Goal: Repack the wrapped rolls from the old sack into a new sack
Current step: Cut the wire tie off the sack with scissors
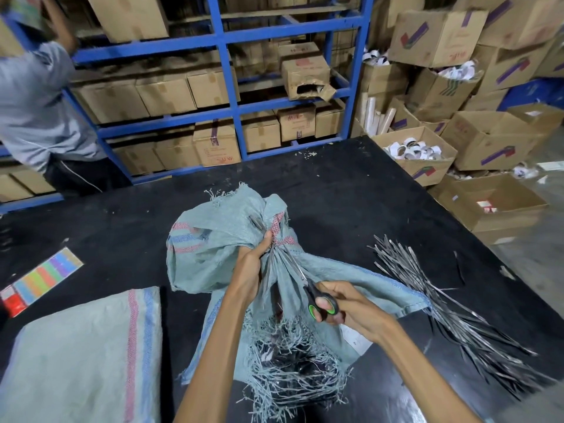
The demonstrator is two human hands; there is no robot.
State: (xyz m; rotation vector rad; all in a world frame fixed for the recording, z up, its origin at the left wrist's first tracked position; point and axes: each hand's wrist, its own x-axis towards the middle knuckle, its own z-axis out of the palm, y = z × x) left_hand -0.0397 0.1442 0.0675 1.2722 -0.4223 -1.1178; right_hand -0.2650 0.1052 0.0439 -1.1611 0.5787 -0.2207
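Sack position?
- Old sack (219, 239) crumpled mid table (366, 193); new sack (85, 355) flat, just left of it.

Hands?
- Left hand (250, 267) clenches bunched neck; right hand (345, 303) grips scissors (308, 288), blades at the gather.

Handling?
- Woven, soft, floppy, fraying. Rolls not clearly visible, probably heavy. Take the bunched neck, support underneath.

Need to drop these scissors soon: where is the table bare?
Bare table beyond the old sack, toward the blue rack, and left between it and the colour card. Crowded near: folded sack, strips.
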